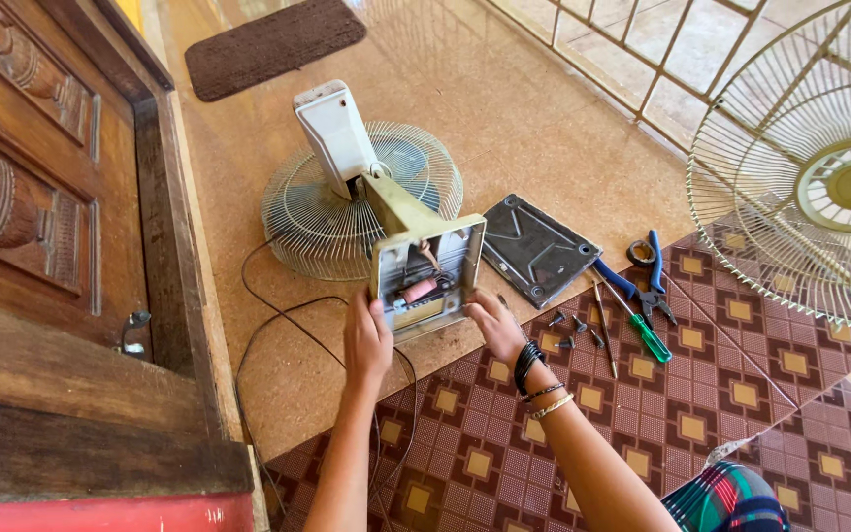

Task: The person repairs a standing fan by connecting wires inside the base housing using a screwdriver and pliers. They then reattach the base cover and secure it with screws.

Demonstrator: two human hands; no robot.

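A fan lies face down on the floor, its wire grille (pixel 322 212) underneath and its white motor housing (pixel 335 133) sticking up. The fan's beige base (pixel 425 274) is tipped toward me with its underside open, showing wires and a pink part inside. My left hand (pixel 366 340) grips the base's left edge. At the lower right corner of the base, my right hand (pixel 494 325) holds on; dark and gold bracelets circle its wrist.
A dark grey bottom plate (pixel 537 248) lies right of the base. Blue-handled pliers (pixel 647 281), a green-handled screwdriver (pixel 642 330) and several loose screws (pixel 568 330) lie on the patterned mat. A second fan grille (pixel 810 158) stands right. A carved wooden door (pixel 41 197) stands at left, and a black cord (pixel 278 325) loops on the floor.
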